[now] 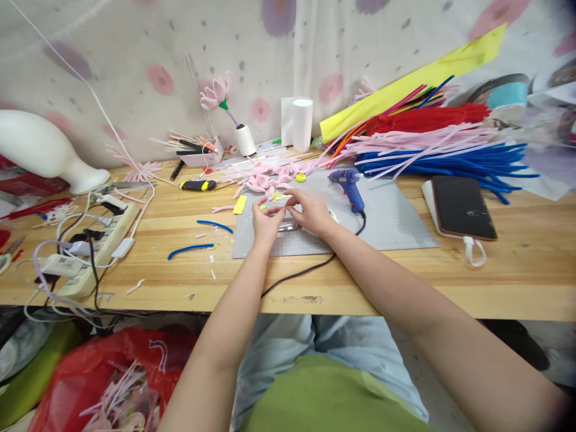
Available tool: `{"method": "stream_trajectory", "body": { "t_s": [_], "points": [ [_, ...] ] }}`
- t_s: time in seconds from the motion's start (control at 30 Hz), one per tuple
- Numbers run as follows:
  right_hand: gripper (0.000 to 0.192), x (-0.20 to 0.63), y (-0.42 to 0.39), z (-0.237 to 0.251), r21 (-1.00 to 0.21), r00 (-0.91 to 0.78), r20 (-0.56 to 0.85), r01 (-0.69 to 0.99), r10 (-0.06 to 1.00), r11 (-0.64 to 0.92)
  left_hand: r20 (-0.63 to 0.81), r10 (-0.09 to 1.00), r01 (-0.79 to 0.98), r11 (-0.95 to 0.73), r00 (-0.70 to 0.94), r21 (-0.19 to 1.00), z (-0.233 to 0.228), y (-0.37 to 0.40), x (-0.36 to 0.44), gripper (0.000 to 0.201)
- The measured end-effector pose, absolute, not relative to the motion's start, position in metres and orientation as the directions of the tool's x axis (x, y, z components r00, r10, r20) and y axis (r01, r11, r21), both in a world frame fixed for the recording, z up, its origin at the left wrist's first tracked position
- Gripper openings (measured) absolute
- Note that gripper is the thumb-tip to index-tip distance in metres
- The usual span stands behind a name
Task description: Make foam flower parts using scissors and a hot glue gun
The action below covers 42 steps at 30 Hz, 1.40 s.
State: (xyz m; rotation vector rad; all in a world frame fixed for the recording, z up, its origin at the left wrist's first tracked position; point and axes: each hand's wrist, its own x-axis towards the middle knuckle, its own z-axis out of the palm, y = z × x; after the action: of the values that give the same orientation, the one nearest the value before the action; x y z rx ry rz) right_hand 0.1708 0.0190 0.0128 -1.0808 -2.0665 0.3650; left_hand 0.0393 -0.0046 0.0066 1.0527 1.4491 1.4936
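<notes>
My left hand (267,227) and my right hand (314,212) meet above the grey mat (391,222), thumbs and fingertips pinched close together. Whatever lies between the fingertips is too small to make out. Beneath them, partly covered, is a shiny metal tool (288,227). Just beyond the hands lie pink fuzzy petal shapes (261,180) and a small yellow piece (300,177). A blue glue gun (348,187) rests on the mat to the right of my right hand. Left of the mat are two blue pipe cleaner pieces (191,249) and a yellow paper slip (240,204).
Bundles of blue pipe cleaners (445,165) and pink and red ones fill the back right. A black phone-like slab (465,207) lies at right. A cluttered power strip (103,252) stands left, near a utility knife (198,185). The glue gun's cord (297,275) crosses the front.
</notes>
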Motion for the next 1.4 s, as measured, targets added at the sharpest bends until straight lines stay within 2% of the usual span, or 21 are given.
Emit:
{"method": "stream_trajectory", "body": {
  "t_s": [0.43,0.6,0.7,0.8,0.87,0.93,1.0,1.03,1.1,1.17,1.2,1.3,1.4],
  "points": [
    [0.038,0.171,0.02,0.011,-0.564,-0.34,0.502,0.568,0.795,0.599,0.026,0.931,0.016,-0.021,-0.364,1.0,0.004,-0.003,0.039,0.054],
    [0.037,0.171,0.019,0.016,-0.607,-0.305,0.511,0.533,0.803,0.589,0.004,0.927,-0.005,-0.006,-0.376,1.0,0.005,-0.002,0.038,0.053],
    [0.029,0.18,0.02,0.029,-0.654,-0.247,0.492,0.528,0.835,0.542,-0.005,0.919,-0.025,-0.005,-0.393,1.0,0.004,0.0,0.036,0.053],
    [0.011,0.211,0.022,0.052,-0.749,-0.259,0.34,0.507,0.904,0.427,-0.032,0.913,-0.077,0.0,-0.407,0.997,0.004,0.001,0.032,0.053],
    [0.017,0.243,0.023,0.068,-0.81,-0.379,0.093,0.509,0.921,0.291,-0.056,0.909,-0.118,0.007,-0.412,0.993,0.006,0.001,0.03,0.054],
    [0.029,0.278,0.025,0.079,-0.78,-0.415,-0.169,0.611,0.894,0.136,-0.074,0.903,-0.137,0.017,-0.423,0.99,0.008,0.002,0.028,0.053],
    [0.038,0.307,0.027,0.08,-0.69,-0.332,-0.302,0.723,0.894,0.036,-0.084,0.895,-0.125,0.032,-0.438,0.992,0.009,0.003,0.027,0.052],
    [0.041,0.316,0.03,0.077,-0.643,-0.258,-0.301,0.765,0.918,0.005,-0.08,0.892,-0.107,0.036,-0.445,0.994,0.009,0.003,0.027,0.052],
    [0.044,0.32,0.037,0.062,-0.593,-0.082,-0.176,0.804,0.981,-0.039,-0.042,0.894,-0.045,0.025,-0.446,0.999,0.007,0.004,0.027,0.052],
    [0.047,0.31,0.046,0.041,-0.618,0.104,0.026,0.783,0.994,-0.066,0.022,0.901,0.034,-0.008,-0.434,0.999,0.004,0.003,0.027,0.052],
    [0.048,0.301,0.05,0.03,-0.647,0.126,0.085,0.761,0.988,-0.042,0.049,0.903,0.068,-0.022,-0.426,0.997,0.002,0.003,0.026,0.052],
    [0.041,0.277,0.06,0.007,-0.719,0.249,0.133,0.691,0.959,-0.079,0.08,0.906,0.111,-0.037,-0.415,0.993,0.0,0.001,0.026,0.053],
    [0.035,0.266,0.059,0.006,-0.828,0.357,0.139,0.553,0.924,-0.09,0.076,0.911,0.104,-0.036,-0.405,0.994,0.0,0.0,0.026,0.053]
  ]
}}
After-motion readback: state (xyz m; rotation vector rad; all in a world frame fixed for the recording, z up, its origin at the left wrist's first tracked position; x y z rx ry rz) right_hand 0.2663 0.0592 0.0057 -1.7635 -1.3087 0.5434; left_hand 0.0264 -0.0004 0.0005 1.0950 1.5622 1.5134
